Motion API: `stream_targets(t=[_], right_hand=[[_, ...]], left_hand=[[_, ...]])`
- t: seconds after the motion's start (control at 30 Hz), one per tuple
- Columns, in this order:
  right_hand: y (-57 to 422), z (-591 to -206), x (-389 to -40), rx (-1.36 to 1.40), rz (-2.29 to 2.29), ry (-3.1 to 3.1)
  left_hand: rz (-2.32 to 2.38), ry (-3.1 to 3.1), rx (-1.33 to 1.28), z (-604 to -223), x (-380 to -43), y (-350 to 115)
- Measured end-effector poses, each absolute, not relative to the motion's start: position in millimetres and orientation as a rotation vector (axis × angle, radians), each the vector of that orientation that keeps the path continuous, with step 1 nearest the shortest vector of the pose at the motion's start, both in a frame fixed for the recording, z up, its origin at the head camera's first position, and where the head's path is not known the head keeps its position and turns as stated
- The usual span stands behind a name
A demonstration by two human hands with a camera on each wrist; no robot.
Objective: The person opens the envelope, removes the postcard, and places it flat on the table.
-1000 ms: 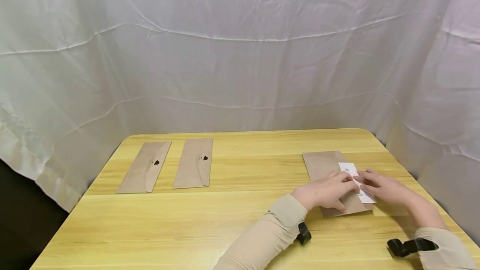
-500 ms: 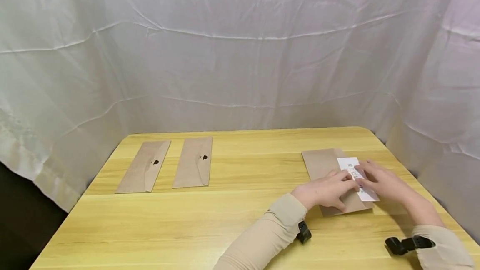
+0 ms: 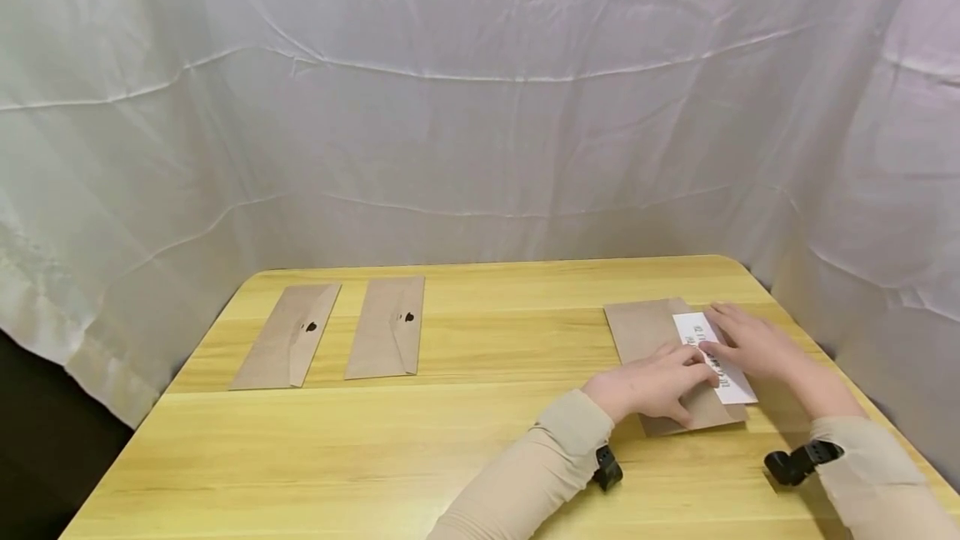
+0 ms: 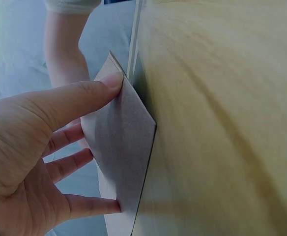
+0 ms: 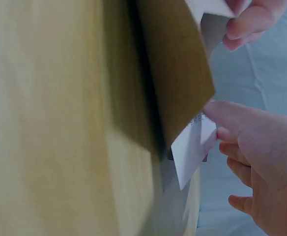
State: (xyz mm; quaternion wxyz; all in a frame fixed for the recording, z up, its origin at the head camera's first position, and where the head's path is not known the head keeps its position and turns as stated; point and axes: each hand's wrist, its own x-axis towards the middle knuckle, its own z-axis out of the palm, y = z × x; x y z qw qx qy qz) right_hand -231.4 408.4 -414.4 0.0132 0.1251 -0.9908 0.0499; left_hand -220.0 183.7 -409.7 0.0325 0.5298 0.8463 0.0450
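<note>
A brown envelope (image 3: pixel 637 325) lies at the table's right side, slightly raised off the wood in the wrist views. Over its right part rests a white card (image 3: pixel 738 390) with dark printed characters, its lower end sticking out past the envelope. My left hand (image 3: pixel 648 382) rests spread on the envelope; in the left wrist view its thumb (image 4: pixel 97 93) presses near a corner and the other fingers touch the paper. From the right, my right hand (image 3: pixel 761 348) pinches the card's edge between thumb and fingers. Some fingertips are hidden behind paper.
Two closed brown envelopes, one at far left (image 3: pixel 277 340) and one beside it (image 3: pixel 378 332), each bear a small dark mark. The wooden table (image 3: pixel 337 457) ends at a pale curtain (image 3: pixel 487 148) behind and on both sides.
My right hand has shifted slightly away from me, and more of the card's printed face shows than a second ago. My left hand stays in place on the envelope.
</note>
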Motion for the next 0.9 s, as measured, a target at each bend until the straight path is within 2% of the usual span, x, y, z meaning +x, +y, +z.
stream_targets(t=[0.47, 0.9], right_hand=[[414.3, -414.0, -256.8, 0.421, 0.033, -3.024], [421.2, -407.6, -254.4, 0.485, -0.137, -2.892]], left_hand=[[0.130, 2.595, 1.642, -406.7, -219.9, 183.8], [0.102, 2.597, 1.640, -408.0, -220.2, 183.1]])
